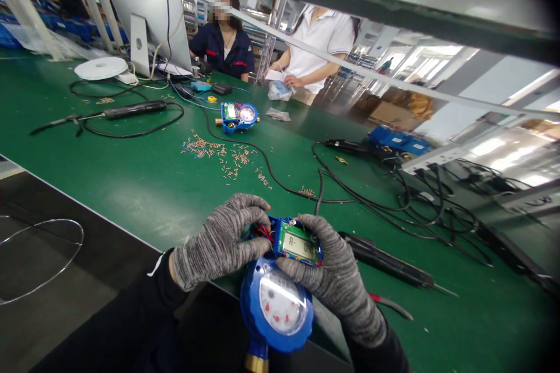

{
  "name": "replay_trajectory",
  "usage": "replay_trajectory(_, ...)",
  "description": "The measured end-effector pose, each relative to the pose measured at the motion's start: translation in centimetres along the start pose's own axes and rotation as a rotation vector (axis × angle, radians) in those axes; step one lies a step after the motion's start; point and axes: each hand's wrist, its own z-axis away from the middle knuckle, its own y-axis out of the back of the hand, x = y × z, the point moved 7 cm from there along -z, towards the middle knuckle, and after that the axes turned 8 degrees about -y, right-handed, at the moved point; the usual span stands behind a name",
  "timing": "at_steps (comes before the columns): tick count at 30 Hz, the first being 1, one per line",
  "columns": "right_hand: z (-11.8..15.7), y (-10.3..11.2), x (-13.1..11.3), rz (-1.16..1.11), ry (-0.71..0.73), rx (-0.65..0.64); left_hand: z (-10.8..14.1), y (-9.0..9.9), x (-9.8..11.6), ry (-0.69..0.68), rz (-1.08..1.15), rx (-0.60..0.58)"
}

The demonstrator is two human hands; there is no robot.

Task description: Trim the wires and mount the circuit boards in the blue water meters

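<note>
Both of my hands wear grey knitted gloves with bare fingertips on the left one. A blue water meter [276, 303] with a round clear dial and a brass fitting tilts at the table's front edge. Its upper housing is uncovered, showing a green circuit board with an LCD display [299, 246] and red wires [265, 232]. My right hand [335, 274] is closed around the housing's right side, thumb below the display. At the left side, my left hand [223, 239] has its fingers and thumb bent about the wires and housing edge; the exact contact is partly hidden.
A black electric screwdriver [389, 261] and red-handled pliers [391, 305] lie right of my hands. Farther off are scattered small screws [201, 147], a second water meter [238, 116], another screwdriver [135, 108], tangled cables [367, 198] and a monitor [144, 11]. Two people stand across the green table.
</note>
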Motion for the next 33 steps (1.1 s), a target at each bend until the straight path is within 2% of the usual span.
replay_trajectory(7, 0.1, -0.2, -0.2, -0.010, 0.011, -0.004, -0.7, -0.8, 0.8, -0.036, -0.300, -0.034)
replay_trajectory(10, 0.0, -0.3, -0.1, -0.026, -0.001, -0.015, -1.0, -1.0, 0.9, -0.030, -0.342, -0.042)
replay_trajectory(13, 0.0, -0.3, 0.0, -0.039, -0.014, -0.019, -1.0, -1.3, 0.5, -0.021, -0.199, -0.037)
replay_trajectory(18, 0.0, -0.3, 0.2, -0.055, -0.038, -0.028, 0.0, -2.2, -1.2, 0.004, 0.285, -0.065)
replay_trajectory(21, 0.0, -0.3, 0.2, -0.070, -0.060, -0.049, 0.5, -2.7, -1.9, 0.032, 0.445, -0.091)
replay_trajectory(25, 0.0, -0.5, 0.3, -0.096, -0.078, -0.085, 0.7, -2.3, -2.1, 0.071, 0.416, -0.092)
replay_trajectory(29, 0.3, -0.3, 0.4, -0.043, -0.047, -0.049, 0.8, -0.8, -2.1, 0.151, 0.340, -0.094)
replay_trajectory(33, 0.4, -0.4, 0.5, -0.039, -0.061, -0.069, 0.9, 0.6, -2.0, 0.187, 0.254, -0.099)
